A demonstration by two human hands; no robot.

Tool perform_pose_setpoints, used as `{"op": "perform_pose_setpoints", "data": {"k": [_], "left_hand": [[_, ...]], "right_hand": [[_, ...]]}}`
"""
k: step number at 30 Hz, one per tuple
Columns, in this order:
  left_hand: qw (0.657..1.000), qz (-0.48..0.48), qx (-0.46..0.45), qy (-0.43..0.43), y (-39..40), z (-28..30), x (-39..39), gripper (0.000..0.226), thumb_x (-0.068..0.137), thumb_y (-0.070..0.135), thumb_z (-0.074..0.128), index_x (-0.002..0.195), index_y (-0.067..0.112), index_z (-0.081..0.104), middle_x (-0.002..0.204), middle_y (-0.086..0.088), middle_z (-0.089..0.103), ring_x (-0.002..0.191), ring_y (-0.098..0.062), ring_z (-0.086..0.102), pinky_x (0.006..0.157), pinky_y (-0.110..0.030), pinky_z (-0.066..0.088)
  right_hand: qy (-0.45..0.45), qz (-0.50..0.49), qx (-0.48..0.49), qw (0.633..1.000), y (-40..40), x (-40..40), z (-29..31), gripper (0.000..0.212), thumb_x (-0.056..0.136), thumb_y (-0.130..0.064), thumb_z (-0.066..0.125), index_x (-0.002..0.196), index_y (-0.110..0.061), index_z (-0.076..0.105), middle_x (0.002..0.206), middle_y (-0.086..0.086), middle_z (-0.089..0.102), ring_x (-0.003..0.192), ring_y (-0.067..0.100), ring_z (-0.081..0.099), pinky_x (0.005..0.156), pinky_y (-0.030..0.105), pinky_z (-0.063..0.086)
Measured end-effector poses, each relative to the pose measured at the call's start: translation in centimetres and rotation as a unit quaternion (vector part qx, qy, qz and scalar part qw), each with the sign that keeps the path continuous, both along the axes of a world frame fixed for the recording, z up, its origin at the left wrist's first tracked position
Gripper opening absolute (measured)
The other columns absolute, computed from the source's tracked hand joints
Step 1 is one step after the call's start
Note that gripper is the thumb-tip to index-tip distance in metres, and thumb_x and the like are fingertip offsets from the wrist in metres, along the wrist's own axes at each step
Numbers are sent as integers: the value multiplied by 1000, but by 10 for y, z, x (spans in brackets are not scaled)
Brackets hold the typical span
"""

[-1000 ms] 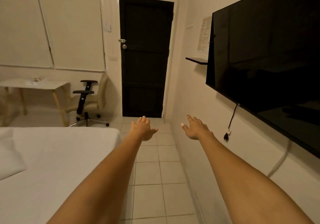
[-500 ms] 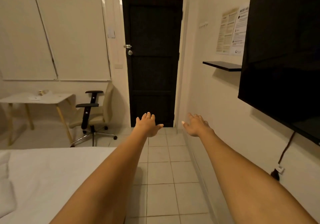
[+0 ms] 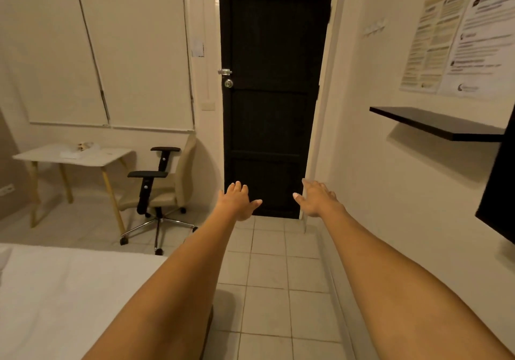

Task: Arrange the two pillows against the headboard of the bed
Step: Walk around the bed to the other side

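Both my arms stretch straight ahead over the tiled floor. My left hand and my right hand hang in the air in front of the dark door, fingers spread, palms down, holding nothing. The white bed fills the lower left, to the left of my left arm. A sliver of white pillow shows at the left edge of the bed. The headboard is out of view.
A black door stands ahead. Left of it are an office chair and a small white table under window blinds. On the right wall hang a black shelf, posters and the edge of a TV.
The view has moved forward along the aisle towards the door. The TV and the pillow have slid almost out of frame. Both hands stay outstretched and empty.
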State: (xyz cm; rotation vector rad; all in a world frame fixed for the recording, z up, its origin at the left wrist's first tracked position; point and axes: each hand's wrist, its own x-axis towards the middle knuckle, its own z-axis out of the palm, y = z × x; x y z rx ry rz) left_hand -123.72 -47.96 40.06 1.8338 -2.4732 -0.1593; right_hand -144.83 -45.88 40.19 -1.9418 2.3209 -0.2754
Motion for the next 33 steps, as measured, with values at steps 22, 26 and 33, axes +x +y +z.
{"op": "perform_pose_setpoints", "data": {"k": [22, 26, 33], "left_hand": [[997, 71, 23, 19, -349, -17, 29, 75, 100, 53, 29, 156, 9, 5, 164, -12, -1, 152, -28, -2, 121, -52, 5], [997, 79, 9, -4, -422, -5, 44, 75, 100, 54, 27, 156, 10, 3, 164, -11, -4, 152, -27, -4, 121, -52, 5], [994, 112, -15, -13, -518, 1, 69, 76, 99, 54, 29, 156, 10, 5, 164, -10, -1, 152, -28, 1, 120, -53, 6]], "right_hand": [[10, 72, 21, 997, -364, 28, -14, 64, 102, -47, 28, 156, -20, 7, 163, 12, 8, 151, 30, 2, 121, 49, 9], [-2, 74, 8, 997, -437, 47, -4, 64, 102, -47, 27, 156, -19, 7, 163, 12, 8, 151, 29, 2, 121, 49, 8], [-3, 102, 16, 995, -547, 73, -3, 64, 102, -48, 26, 156, -20, 6, 163, 12, 8, 151, 29, 3, 121, 48, 8]]}}
